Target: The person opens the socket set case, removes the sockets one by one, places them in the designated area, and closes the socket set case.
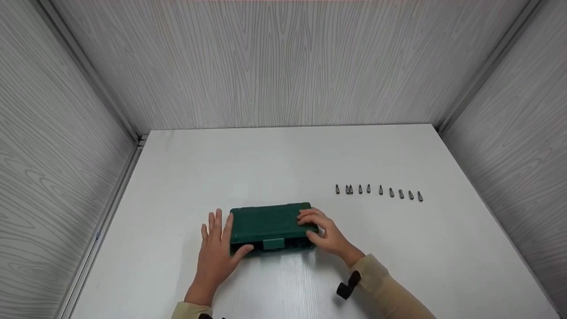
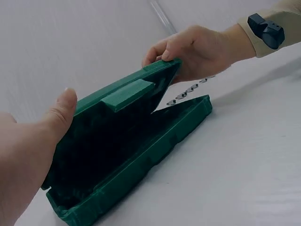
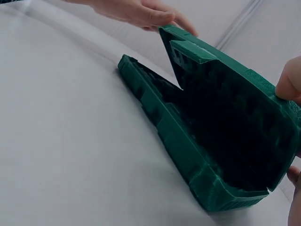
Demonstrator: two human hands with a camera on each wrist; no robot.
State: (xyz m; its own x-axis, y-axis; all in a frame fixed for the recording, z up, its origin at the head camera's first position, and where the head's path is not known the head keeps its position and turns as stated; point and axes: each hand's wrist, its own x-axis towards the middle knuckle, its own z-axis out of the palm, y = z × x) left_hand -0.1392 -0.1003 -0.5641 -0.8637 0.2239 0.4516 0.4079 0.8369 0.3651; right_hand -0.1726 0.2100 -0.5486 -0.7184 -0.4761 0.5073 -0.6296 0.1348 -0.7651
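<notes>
A green plastic case (image 1: 268,223) lies on the table in front of me, its lid partly raised with the latch tab (image 2: 129,95) toward me. Both wrist views show the dark gap between lid and base (image 3: 162,127); what lies inside is too dark to tell. My left hand (image 1: 216,252) touches the left end of the lid, fingers straight and spread, thumb at the front edge. At the right end, my right hand (image 1: 325,232) grips the lid with bent fingers and thumb. Small tapered metal bits (image 1: 381,190) lie in a row beyond it.
The white table (image 1: 199,164) is bounded by grey wood-grain panels at the back (image 1: 283,66) and both sides. Several bits form the row at the right, two of them close together. A black wrist device (image 1: 347,285) hangs at the right sleeve.
</notes>
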